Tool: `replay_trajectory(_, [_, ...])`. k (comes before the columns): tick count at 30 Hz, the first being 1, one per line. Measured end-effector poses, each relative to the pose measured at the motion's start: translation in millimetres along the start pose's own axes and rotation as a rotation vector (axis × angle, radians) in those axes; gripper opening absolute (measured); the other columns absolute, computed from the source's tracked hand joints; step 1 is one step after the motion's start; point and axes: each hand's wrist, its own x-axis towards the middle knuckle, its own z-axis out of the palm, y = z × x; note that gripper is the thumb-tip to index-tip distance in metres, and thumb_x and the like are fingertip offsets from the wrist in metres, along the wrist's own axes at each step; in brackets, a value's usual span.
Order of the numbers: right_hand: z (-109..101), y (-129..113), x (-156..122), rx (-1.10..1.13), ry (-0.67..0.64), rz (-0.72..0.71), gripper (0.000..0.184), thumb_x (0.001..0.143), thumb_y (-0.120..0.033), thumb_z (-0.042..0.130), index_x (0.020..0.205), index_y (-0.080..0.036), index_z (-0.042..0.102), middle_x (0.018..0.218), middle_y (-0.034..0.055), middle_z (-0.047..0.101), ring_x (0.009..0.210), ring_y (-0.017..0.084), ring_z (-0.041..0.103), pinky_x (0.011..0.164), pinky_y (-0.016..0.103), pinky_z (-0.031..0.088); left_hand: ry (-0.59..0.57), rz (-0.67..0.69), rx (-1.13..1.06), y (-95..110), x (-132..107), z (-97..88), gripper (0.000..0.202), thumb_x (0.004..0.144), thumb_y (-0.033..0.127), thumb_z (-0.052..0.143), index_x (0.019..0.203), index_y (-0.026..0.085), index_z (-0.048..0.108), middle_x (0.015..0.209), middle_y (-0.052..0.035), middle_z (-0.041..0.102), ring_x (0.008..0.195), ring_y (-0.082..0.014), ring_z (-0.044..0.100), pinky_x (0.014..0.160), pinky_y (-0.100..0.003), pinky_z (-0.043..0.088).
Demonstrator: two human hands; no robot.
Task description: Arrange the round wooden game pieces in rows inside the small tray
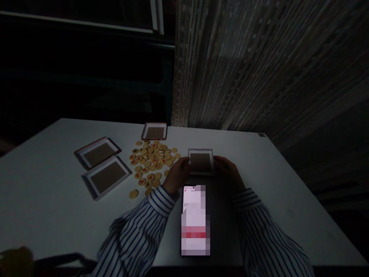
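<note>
Between my two hands is a shallow open box (213, 169) with white walls and a brown-grey bottom. My left hand (178, 174) grips its left side, fingers curled at the edge. On the opposite side, my right hand (229, 171) holds the right wall. Just left of my left hand lies a loose heap of round wooden Chinese chess pieces (150, 156), several showing red or black characters. A lit phone (194, 219), partly pixelated, rests on the table below the box, between my forearms.
Behind the pieces stands another shallow box (155, 132). Two more, a box with a dark rim (99, 152) and a white-walled box (106, 179), lie at the left of the white table (52, 200). A bead-string curtain (245, 69) hangs behind the table's far edge.
</note>
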Motion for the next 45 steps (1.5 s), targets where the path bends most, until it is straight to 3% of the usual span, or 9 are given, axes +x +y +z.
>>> replay_trajectory(9, [2, 5, -3, -0.206, -0.011, -0.05, 0.034, 0.082, -0.034, 0.05, 0.111, -0.019, 0.06, 0.109, 0.0096, 0.065, 0.097, 0.022, 0.06, 0.086, 0.038, 0.046, -0.011, 0.053, 0.121, -6, 0, -0.8, 0.027, 0.079, 0.021, 0.052, 0.103, 0.015, 0.061, 0.1, -0.0099, 0.065, 0.094, -0.0208, 0.059, 0.085, -0.035, 0.045])
replay_trajectory(17, [3, 11, -4, -0.395, -0.038, -0.07, 0.037, 0.085, -0.032, 0.043, 0.117, -0.019, 0.056, 0.107, 0.0099, 0.064, 0.093, 0.022, 0.06, 0.082, 0.038, 0.047, -0.015, 0.051, 0.165, 3, -4, -2.2, 0.026, 0.078, 0.019, 0.052, 0.102, 0.016, 0.062, 0.094, -0.0071, 0.066, 0.094, -0.0213, 0.059, 0.086, -0.036, 0.045])
replay_trajectory(24, [3, 13, -5, -0.533, -0.02, -0.092, 0.04, 0.084, -0.031, 0.042, 0.119, -0.018, 0.056, 0.101, 0.0112, 0.065, 0.088, 0.022, 0.06, 0.079, 0.037, 0.048, -0.021, 0.057, 0.217, -1, -4, -1.5, 0.029, 0.08, 0.023, 0.05, 0.105, 0.014, 0.06, 0.098, -0.0094, 0.065, 0.093, -0.0217, 0.059, 0.084, -0.037, 0.045])
replay_trajectory(45, [6, 4, -9, -0.629, -0.028, -0.106, 0.04, 0.085, -0.025, 0.04, 0.119, -0.013, 0.056, 0.097, 0.012, 0.067, 0.087, 0.021, 0.061, 0.077, 0.035, 0.049, -0.03, 0.029, 0.246, 1, -3, -2.7, 0.031, 0.083, 0.026, 0.046, 0.108, 0.013, 0.058, 0.103, -0.0109, 0.065, 0.094, -0.0206, 0.059, 0.084, -0.035, 0.046])
